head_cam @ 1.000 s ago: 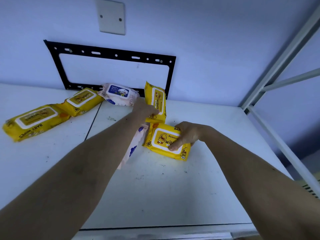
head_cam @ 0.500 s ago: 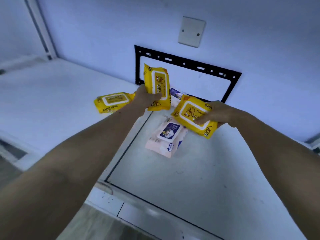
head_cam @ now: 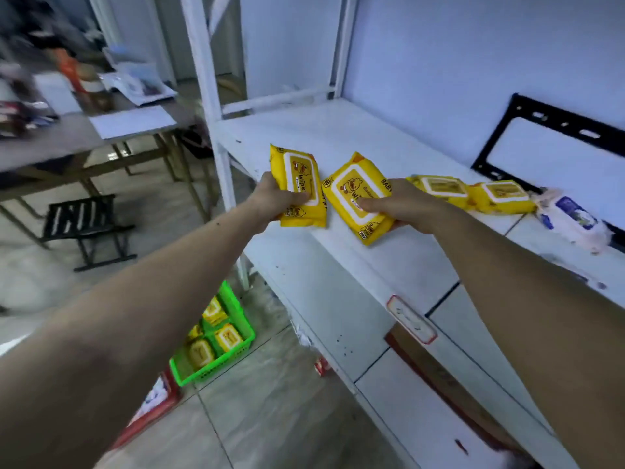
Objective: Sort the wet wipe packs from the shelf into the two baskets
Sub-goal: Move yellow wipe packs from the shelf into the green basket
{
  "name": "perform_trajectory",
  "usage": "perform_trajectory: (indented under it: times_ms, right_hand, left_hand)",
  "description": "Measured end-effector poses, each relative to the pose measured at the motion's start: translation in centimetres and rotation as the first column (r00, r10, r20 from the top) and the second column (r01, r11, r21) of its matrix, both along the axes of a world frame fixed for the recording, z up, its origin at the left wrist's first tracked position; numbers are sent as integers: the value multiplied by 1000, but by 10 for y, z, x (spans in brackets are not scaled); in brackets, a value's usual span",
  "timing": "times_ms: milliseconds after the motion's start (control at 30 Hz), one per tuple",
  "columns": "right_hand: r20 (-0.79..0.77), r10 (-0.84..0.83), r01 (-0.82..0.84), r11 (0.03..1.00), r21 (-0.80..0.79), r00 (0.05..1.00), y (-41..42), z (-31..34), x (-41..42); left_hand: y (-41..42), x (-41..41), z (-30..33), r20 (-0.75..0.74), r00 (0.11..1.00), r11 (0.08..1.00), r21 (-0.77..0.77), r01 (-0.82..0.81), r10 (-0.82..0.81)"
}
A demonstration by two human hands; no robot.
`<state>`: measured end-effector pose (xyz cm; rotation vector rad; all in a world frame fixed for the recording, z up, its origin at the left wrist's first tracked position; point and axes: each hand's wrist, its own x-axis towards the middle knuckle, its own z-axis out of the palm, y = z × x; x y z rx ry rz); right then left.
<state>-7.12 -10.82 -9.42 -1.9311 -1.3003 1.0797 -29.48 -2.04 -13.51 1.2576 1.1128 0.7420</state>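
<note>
Wall bracket (head_cam: 527, 137): black metal frame with slots, fixed to the pale wall at right.
Folding table (head_cam: 67, 143): brown top on crossed legs, left background.
Paper sheet (head_cam: 133, 121): white, lying on the table.
Clutter (head_cam: 67, 79): blurred items at the table's far side — contents cannot be told.
Stool (head_cam: 84, 221): black, slatted seat, on the floor beneath the table's edge.
Floor (head_cam: 270, 418): pale tiles with dark seams.
Label (head_cam: 411, 319): red-bordered tag.
</note>
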Motion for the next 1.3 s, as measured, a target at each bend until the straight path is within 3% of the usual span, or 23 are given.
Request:
perform_trajectory:
  times_ms: [167, 333, 700, 867, 1033, 1300]
  right_hand:
    - [-54, 148, -150, 988, -39, 988, 54, -42, -137]
    - [-91, 234, -244, 961, -131, 968, 105, -110, -233]
    - [57, 389, -340, 858, -385, 919, 233, -309, -332]
    - [74, 354, -287, 850, -442, 932, 268, -433, -349]
    - [90, 258, -175, 834, -523, 962, 276, -583, -343]
    - [159, 368, -188, 744, -641, 916, 275, -797, -326]
  left_hand:
    - [18, -135, -40, -40, 986, 986, -20, -164, 164]
    - [35, -226, -95, -100, 950, 940, -146, -309, 297]
    - [97, -304, -274, -234, 859, 789, -341, -512, 456]
    - [121, -311, -397, -381, 819, 736, -378, -562, 429]
    - [128, -308, -541, -540, 787, 718, -416, -558, 299]
    - [127, -293, -752, -666, 733, 691, -465, -554, 139]
